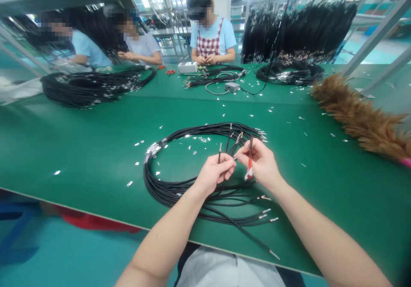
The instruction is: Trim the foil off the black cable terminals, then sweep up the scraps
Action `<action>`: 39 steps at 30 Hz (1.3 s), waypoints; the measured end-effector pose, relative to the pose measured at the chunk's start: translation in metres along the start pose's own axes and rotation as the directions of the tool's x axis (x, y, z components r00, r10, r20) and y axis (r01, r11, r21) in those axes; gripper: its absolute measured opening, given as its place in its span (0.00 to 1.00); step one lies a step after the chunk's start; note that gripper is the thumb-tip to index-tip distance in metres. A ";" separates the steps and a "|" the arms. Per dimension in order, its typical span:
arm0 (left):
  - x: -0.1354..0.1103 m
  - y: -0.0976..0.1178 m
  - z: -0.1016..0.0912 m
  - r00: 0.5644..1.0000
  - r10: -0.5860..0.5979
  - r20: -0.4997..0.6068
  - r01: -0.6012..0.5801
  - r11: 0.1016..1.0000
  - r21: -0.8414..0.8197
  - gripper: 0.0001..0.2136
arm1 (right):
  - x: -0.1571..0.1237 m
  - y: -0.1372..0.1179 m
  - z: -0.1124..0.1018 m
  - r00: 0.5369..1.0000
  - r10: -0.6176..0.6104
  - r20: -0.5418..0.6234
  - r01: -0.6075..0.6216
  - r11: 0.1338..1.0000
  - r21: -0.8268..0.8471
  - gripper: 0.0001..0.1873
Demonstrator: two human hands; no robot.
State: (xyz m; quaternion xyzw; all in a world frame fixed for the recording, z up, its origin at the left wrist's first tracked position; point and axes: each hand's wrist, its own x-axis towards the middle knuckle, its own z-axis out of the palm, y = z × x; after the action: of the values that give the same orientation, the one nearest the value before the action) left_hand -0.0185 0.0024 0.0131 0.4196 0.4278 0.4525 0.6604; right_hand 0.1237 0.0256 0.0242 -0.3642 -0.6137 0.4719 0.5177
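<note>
Workshop floor, green tabletop (96,137) across the frame, white scraps (129,184) scattered on it, three co-workers behind the far edge in the upper left and upper middle. Brown feathery duster (362,120) on the right. Black cable coil (154,191) lies mid-frame, loose loop, stripped ends (264,214) fanned out lower right of centre. Left hand (216,170) over the coil's right part, fingers curled in, thumb and index pinched on a thin cable end (235,159). Right hand (261,161) just beside it: fingers closed around a red-handled tool (250,168), dark part up, thumb and index tips at that same end. Handling guess: single cable light, springy, jacket fairly smooth; whole coil has some weight and would splay if lifted by one strand. Grab the jacket just behind the strip; bare strands look easy to bend or fray. Hard to read: fingers cover most of the worked end, tool type unclear, can't tell if the upright cable (220,153) above the left hand is the pinched one. Duster cut off at the right edge, background blurred.
</note>
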 end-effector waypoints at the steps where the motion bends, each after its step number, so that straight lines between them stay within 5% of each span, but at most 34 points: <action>1: 0.000 0.000 -0.001 1.000 -0.006 0.016 0.006 1.000 -0.002 0.10 | 0.000 0.001 0.000 1.000 -0.001 -0.005 0.001 1.000 0.009 0.08; 11: 0.001 -0.002 -0.003 0.998 0.003 0.069 -0.001 0.999 -0.033 0.10 | 0.001 0.000 -0.002 0.998 0.065 0.012 -0.065 0.998 -0.004 0.09; 15: 0.002 0.001 -0.006 0.997 0.072 -0.021 -0.073 0.993 -0.088 0.09 | 0.003 0.003 -0.011 0.994 0.102 0.026 -0.094 0.971 -0.222 0.10; 19: 0.004 0.001 -0.008 0.980 0.136 -0.148 -0.148 0.986 -0.074 0.09 | 0.004 -0.001 -0.023 0.988 0.053 0.148 0.059 0.747 -0.662 0.14; 23: 0.006 -0.001 -0.008 0.945 0.179 -0.274 -0.191 0.981 -0.017 0.08 | 0.003 -0.008 -0.028 0.961 0.109 0.256 0.161 0.531 -0.832 0.18; 31: 0.006 -0.001 -0.006 0.939 0.166 -0.302 -0.165 0.986 0.027 0.09 | 0.001 -0.007 -0.023 0.951 0.118 0.286 0.224 0.376 -0.899 0.17; 39: 0.006 -0.003 -0.006 0.954 0.152 -0.258 -0.149 0.988 0.032 0.09 | -0.002 -0.009 -0.021 0.947 0.122 0.295 0.239 0.342 -0.909 0.16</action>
State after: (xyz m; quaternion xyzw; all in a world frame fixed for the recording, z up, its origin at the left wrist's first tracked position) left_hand -0.0221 0.0085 0.0077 0.3919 0.4803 0.5498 0.5598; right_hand 0.1448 0.0256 0.0323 -0.4923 -0.8584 0.0668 0.1278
